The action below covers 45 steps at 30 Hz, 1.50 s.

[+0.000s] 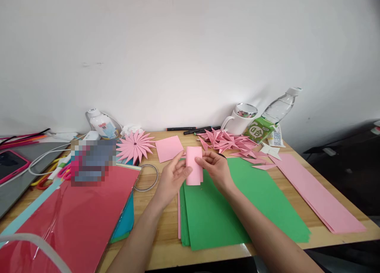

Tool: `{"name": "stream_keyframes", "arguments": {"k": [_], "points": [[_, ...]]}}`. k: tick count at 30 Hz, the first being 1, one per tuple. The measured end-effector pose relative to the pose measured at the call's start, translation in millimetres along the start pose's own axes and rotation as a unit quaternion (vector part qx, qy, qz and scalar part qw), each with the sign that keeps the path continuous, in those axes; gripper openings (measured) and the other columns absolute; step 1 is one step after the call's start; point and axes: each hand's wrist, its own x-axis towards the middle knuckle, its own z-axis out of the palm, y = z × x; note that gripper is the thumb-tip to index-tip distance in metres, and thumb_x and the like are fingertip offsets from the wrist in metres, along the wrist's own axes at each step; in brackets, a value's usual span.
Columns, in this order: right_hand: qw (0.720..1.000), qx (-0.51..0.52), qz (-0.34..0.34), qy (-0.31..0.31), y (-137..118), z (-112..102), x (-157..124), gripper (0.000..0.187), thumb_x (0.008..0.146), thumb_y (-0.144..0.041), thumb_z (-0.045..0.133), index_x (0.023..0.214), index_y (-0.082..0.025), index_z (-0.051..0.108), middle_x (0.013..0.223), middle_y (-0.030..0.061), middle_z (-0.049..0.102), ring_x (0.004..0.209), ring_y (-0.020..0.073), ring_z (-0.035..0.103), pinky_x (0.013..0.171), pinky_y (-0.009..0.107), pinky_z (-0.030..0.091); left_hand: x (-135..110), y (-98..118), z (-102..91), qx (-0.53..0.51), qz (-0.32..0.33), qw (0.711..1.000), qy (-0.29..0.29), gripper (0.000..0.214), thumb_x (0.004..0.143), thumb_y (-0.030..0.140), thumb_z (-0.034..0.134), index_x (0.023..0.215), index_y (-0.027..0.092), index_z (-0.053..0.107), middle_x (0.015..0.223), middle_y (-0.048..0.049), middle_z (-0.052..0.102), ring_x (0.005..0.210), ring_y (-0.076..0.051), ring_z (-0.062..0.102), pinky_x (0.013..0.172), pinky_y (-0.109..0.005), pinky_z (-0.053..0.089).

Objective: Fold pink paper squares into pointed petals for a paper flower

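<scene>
A: What are the hands holding?
B: A folded pink paper, upright. The left hand has its fingers closed on the left edge. The right hand pinches the right edge.
A: Below the fingers?
B: Green sheets on the desk.
A: Beyond them?
B: A pink square just past the left fingers, with a pink paper flower farther left. Folded pink points lie past the right fingers.

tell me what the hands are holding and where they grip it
A folded pink paper, pinched by both hands: left hand on its left edge, right hand on its right edge.
</scene>
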Motion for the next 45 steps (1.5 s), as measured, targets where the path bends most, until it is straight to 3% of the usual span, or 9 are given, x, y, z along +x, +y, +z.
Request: {"name": "stream_keyframes", "arguments": {"k": [4, 8, 11, 19, 24, 29, 34, 40, 45], "points": [[0.997, -0.061, -0.039, -0.035, 2.0, 5.5, -5.3, 0.034, 0.057, -0.04, 0.08, 0.074, -0.016, 0.064, 0.066, 0.0013, 0.067, 0.059, 0.0142, 0.059, 0.058, 0.026, 0.047, 3.7, -2.4, -2.8, 0.012, -0.004, 1.0, 0.029, 0.043, 0.07, 0.032, 0.071, 0.107, 0.012, 0.066, 0.109, -0.0125, 0.068, 0.1, -0.026, 0.063, 0.089, -0.035, 0.048], [0.985, -0.122, -0.112, -0.042, 4.2, 9.2, -9.6, 0.029, 0.073, -0.044, 0.067, 0.083, -0.017, 0.068, 0.077, 0.0043, 0.068, 0.071, 0.0174, 0.06, 0.065, 0.029, 0.049, 3.0, -4.8, -1.6, 0.008, -0.025, 0.997, 0.079, 0.033, 0.065, 0.031, 0.074, 0.093, 0.013, 0.07, 0.097, -0.0101, 0.071, 0.084, -0.023, 0.067, 0.077, -0.033, 0.052], [0.979, -0.147, -0.129, -0.064, 4.1, 9.5, -11.0, 0.029, 0.074, -0.04, 0.067, 0.091, -0.017, 0.069, 0.083, 0.0051, 0.067, 0.073, 0.0171, 0.059, 0.066, 0.028, 0.048, 2.4, -4.6, -1.1, -0.004, -0.026, 0.994, 0.106, 0.03, 0.063, 0.031, 0.075, 0.087, 0.013, 0.07, 0.09, -0.0086, 0.072, 0.076, -0.02, 0.067, 0.069, -0.029, 0.052], [0.988, -0.092, -0.105, -0.069, 7.0, 9.1, -11.0, 0.039, 0.066, -0.038, 0.074, 0.098, -0.017, 0.069, 0.073, 0.0024, 0.066, 0.064, 0.0147, 0.057, 0.059, 0.027, 0.048, 3.7, -6.7, -1.1, -0.043, -0.017, 0.991, 0.122, 0.026, 0.065, 0.031, 0.075, 0.083, 0.013, 0.07, 0.084, -0.0058, 0.072, 0.075, -0.016, 0.064, 0.071, -0.025, 0.049], [0.99, -0.088, -0.082, -0.077, 5.8, 10.4, -13.6, 0.04, 0.062, -0.033, 0.078, 0.098, -0.017, 0.069, 0.071, 0.0018, 0.065, 0.064, 0.0143, 0.059, 0.061, 0.027, 0.05, 4.5, -7.3, -1.7, -0.101, -0.036, 0.981, 0.164, 0.029, 0.06, 0.028, 0.078, 0.083, 0.012, 0.071, 0.079, -0.0054, 0.071, 0.071, -0.014, 0.061, 0.067, -0.023, 0.048], [0.991, -0.074, -0.073, -0.08, 2.7, 11.8, -15.9, 0.032, 0.061, -0.029, 0.078, 0.09, -0.018, 0.07, 0.072, 0.002, 0.067, 0.065, 0.0149, 0.061, 0.065, 0.029, 0.052, 5.9, -5.8, -2.3, -0.153, -0.052, 0.967, 0.197, 0.034, 0.054, 0.028, 0.081, 0.082, 0.011, 0.07, 0.076, -0.0058, 0.07, 0.067, -0.014, 0.06, 0.06, -0.022, 0.047], [0.995, -0.053, -0.06, -0.066, 2.8, 13.8, -16.0, 0.021, 0.06, -0.03, 0.078, 0.075, -0.018, 0.071, 0.07, 0.002, 0.068, 0.061, 0.0142, 0.06, 0.061, 0.028, 0.05, 5.8, -3.0, -1.6, -0.154, -0.05, 0.968, 0.191, 0.029, 0.054, 0.027, 0.081, 0.076, 0.011, 0.069, 0.072, -0.0042, 0.068, 0.064, -0.012, 0.058, 0.056, -0.02, 0.046], [0.994, -0.067, -0.056, -0.062, 2.1, 14.1, -15.4, 0.022, 0.061, -0.035, 0.077, 0.072, -0.017, 0.071, 0.068, 0.0023, 0.068, 0.058, 0.0134, 0.058, 0.056, 0.026, 0.048, 5.1, -1.5, -0.4, -0.158, -0.051, 0.966, 0.198, 0.035, 0.054, 0.025, 0.081, 0.084, 0.012, 0.071, 0.075, -0.0042, 0.07, 0.072, -0.014, 0.061, 0.07, -0.025, 0.049], [0.992, -0.087, -0.068, -0.062, 1.8, 13.1, -15.1, 0.023, 0.063, -0.038, 0.075, 0.072, -0.017, 0.07, 0.067, 0.0019, 0.067, 0.058, 0.0129, 0.056, 0.055, 0.026, 0.046, 5.2, -3.1, -1.6, -0.119, -0.03, 0.973, 0.194, 0.025, 0.058, 0.027, 0.079, 0.076, 0.012, 0.07, 0.074, -0.0034, 0.068, 0.067, -0.012, 0.059, 0.061, -0.021, 0.046]]}}
